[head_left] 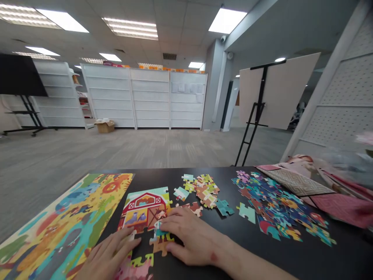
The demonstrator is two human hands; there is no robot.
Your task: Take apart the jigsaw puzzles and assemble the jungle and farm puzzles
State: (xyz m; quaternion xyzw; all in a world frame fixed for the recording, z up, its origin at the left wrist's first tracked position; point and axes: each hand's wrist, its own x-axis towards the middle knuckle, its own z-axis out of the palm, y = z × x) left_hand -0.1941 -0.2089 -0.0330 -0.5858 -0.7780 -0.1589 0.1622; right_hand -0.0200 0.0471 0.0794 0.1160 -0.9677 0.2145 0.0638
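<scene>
A partly joined puzzle [145, 206] with a red barn lies on the black table [227, 260]. My right hand [189, 235] rests at its right side, fingers on a piece with a figure in blue [160, 239]. Over the puzzle's lower left part is my left hand [112, 251], its fingers spread and lying flat. Between the hands a dark gap of table shows. Pink and green joined pieces [140, 268] lie at the bottom. Past my right hand are loose light green and brown pieces [206, 190]; part of a brown-and-white piece is behind its fingers.
A finished animal picture [72, 225] covers the left of the table. Many blue puzzle pieces [279, 206] are heaped at the right, with a single pale green piece [247, 212] beside them. Pink patterned cloth [335, 202] lies at the right edge. Beyond stand an easel [256, 112] and white shelves [150, 99].
</scene>
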